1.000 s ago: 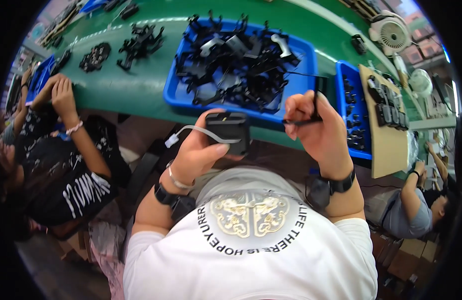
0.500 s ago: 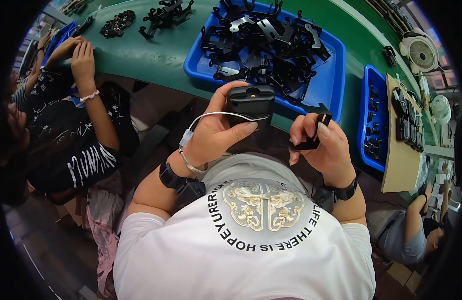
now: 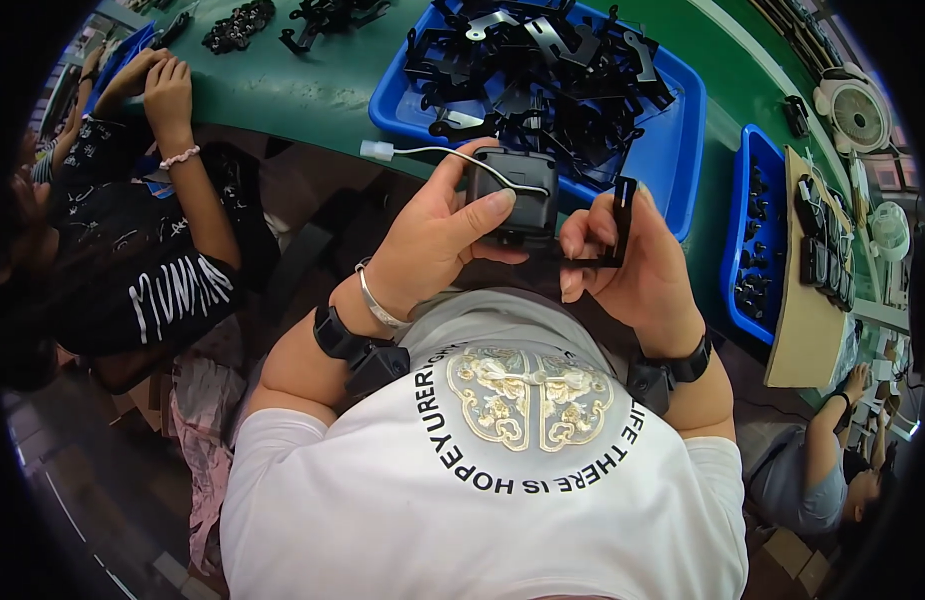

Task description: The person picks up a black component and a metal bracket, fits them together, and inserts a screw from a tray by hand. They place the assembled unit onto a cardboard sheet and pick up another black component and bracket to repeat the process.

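Note:
My left hand grips a black boxy plastic unit, thumb across its face and fingers behind it. From the unit runs a thin white cable, which passes over my thumb's side and ends in a white connector plug sticking out to the left. Close by on the right, my right hand pinches a thin black angled bracket with one arm upright and the other pointing toward the unit. The bracket's tip is near the unit's lower right corner; whether they touch I cannot tell.
A blue tray heaped with black metal brackets sits on the green table beyond my hands. Right of it stand a smaller blue bin, cardboard with black units, and a fan. Co-workers sit left and right.
The black unit has been turned in my left hand, and its cable plug swung from beside my wrist up and leftward. My right hand has brought the bracket left, closer to the unit.

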A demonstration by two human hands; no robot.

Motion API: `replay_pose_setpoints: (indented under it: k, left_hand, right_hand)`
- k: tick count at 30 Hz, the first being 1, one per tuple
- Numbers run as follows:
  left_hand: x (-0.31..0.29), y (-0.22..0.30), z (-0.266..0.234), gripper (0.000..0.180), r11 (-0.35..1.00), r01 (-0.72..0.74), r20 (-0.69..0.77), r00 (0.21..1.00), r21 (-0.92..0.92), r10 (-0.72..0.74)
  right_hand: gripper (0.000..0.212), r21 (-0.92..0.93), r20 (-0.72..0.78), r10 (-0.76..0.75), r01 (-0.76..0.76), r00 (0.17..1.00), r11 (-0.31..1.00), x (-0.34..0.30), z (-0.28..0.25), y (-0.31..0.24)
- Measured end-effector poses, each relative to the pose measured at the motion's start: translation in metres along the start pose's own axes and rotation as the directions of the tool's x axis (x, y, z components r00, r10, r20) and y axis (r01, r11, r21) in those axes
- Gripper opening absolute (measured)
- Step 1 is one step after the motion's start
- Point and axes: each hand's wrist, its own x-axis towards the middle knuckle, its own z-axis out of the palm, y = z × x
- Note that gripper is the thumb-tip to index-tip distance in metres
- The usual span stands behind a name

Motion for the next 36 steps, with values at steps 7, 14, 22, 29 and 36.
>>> replay_pose_setpoints:
  k: [7, 14, 22, 29, 36]
  left_hand:
    - [-0.006, -0.001, 0.003, 0.063, 0.988, -0.091, 0.018, 0.996, 0.127, 0.089]
    - [-0.005, -0.013, -0.001, 0.071, 0.936, -0.22, 0.07, 0.975, 0.275, 0.209]
    - [-0.007, -0.015, -0.002, 0.077, 0.88, -0.36, 0.191, 0.93, 0.311, 0.313]
    - [-0.009, -0.01, -0.001, 0.073, 0.918, -0.242, 0.125, 0.969, 0.313, 0.212]
    - [0.002, -0.006, 0.0, 0.07, 0.945, -0.322, -0.009, 0.947, 0.051, 0.323]
  right_hand:
    - [0.041, 0.009, -0.014, -0.026, 0.026, 1.0, 1.0, 0.001, 0.004, 0.006]
    - [0.038, -0.26, -0.085, -0.135, 0.109, 0.987, 0.959, 0.0, 0.001, 0.02]
    - [0.03, -0.483, -0.043, -0.159, 0.119, 0.986, 0.867, -0.008, 0.002, 0.01]
    - [0.021, -0.514, -0.016, -0.214, 0.176, 0.977, 0.84, -0.002, -0.002, 0.016]
    - [0.021, -0.493, 0.0, -0.257, 0.223, 0.967, 0.841, 0.007, 0.009, 0.012]
